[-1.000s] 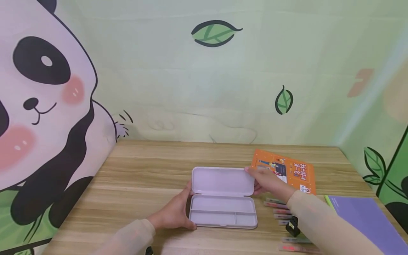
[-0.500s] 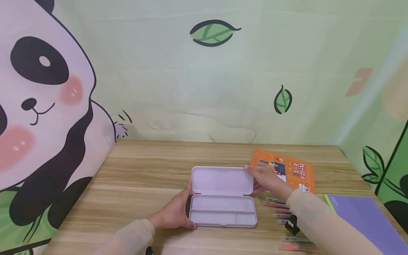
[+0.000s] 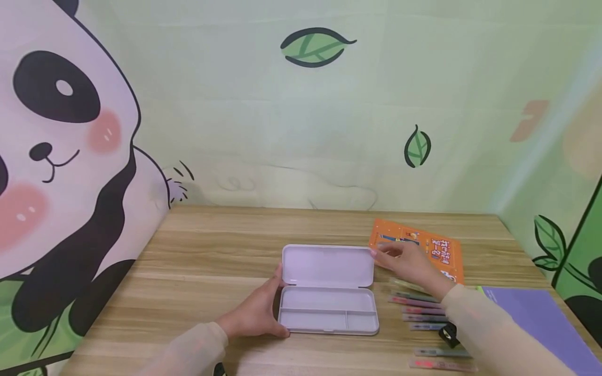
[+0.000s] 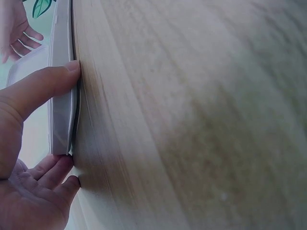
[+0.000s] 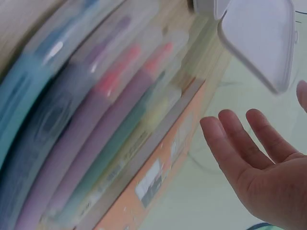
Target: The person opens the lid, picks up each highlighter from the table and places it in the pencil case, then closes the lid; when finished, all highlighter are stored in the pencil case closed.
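Note:
A white pencil case (image 3: 329,310) lies open on the table, its lid (image 3: 327,265) tipped up at the back and its tray split into compartments. My left hand (image 3: 257,309) grips the case at its left end. In the left wrist view the thumb (image 4: 53,85) presses the front side and the fingers (image 4: 53,172) touch the end. My right hand (image 3: 408,263) is beside the lid's right edge. The right wrist view shows its fingers (image 5: 240,139) spread and apart from the lid (image 5: 261,40), holding nothing.
Several markers (image 3: 425,310) lie in a row right of the case, with two more nearer the front edge. An orange booklet (image 3: 444,256) lies behind them, partly under the right hand in view. A purple notebook (image 3: 531,318) is at the far right.
My right hand has let go of the lid's right edge and shifted rightward. The lid stays up, and my left hand keeps its place on the case.

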The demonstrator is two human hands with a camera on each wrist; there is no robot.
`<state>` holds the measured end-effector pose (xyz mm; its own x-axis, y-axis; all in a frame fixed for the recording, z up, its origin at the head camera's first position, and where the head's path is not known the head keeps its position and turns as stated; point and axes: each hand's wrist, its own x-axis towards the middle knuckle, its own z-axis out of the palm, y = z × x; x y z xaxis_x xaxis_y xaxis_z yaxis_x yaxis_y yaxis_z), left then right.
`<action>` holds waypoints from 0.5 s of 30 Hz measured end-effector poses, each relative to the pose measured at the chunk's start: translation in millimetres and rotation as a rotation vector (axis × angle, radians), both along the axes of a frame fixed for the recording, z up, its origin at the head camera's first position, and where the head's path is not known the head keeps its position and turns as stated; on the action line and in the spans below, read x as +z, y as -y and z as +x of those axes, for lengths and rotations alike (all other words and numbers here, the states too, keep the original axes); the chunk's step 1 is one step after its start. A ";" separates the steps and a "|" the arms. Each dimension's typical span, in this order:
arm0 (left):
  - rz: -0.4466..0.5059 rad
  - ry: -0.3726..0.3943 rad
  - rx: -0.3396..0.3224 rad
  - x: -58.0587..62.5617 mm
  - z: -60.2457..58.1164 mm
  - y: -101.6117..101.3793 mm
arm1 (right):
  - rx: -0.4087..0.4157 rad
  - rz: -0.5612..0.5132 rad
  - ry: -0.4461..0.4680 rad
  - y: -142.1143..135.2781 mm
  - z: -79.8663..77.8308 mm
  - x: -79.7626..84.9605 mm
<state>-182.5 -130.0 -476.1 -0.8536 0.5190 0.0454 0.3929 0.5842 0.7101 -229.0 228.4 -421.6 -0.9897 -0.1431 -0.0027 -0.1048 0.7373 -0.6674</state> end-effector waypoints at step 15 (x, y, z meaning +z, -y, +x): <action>-0.022 -0.003 0.000 -3.5 -1.2 0.7 | 0.124 0.197 -0.190 -31.3 15.2 -0.6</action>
